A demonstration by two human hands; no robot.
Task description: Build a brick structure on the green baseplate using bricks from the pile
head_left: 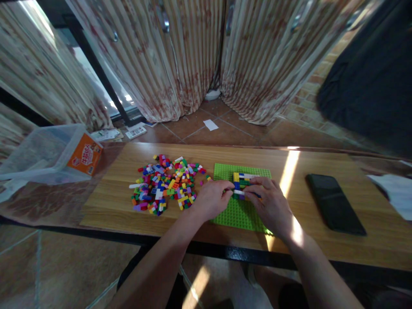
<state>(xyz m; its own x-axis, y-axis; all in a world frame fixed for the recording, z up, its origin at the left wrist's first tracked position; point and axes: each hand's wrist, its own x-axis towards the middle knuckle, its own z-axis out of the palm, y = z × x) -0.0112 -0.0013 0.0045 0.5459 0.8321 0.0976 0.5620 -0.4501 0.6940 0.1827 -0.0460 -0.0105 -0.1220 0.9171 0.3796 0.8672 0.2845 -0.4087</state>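
A green studded baseplate (238, 216) lies on the wooden table, with a low build of toy bricks (236, 177) in yellow, white, blue and green on it. At the near side of this build is a white brick (238, 192). My left hand (215, 198) reaches it from the left, thumb and forefinger pinched close to its end. From the right, my right hand (268, 201) covers part of the build, its fingers bent onto the bricks. The fingertips hide whatever small piece is between them. Left of the plate spreads a pile of loose coloured bricks (167, 182).
A black phone (334, 204) lies on the table (109, 193) at the right. Beyond the table's left end stands a clear plastic bin (41, 150) with an orange label. Papers (394, 191) are at the far right. Striped curtains (180, 64) hang behind.
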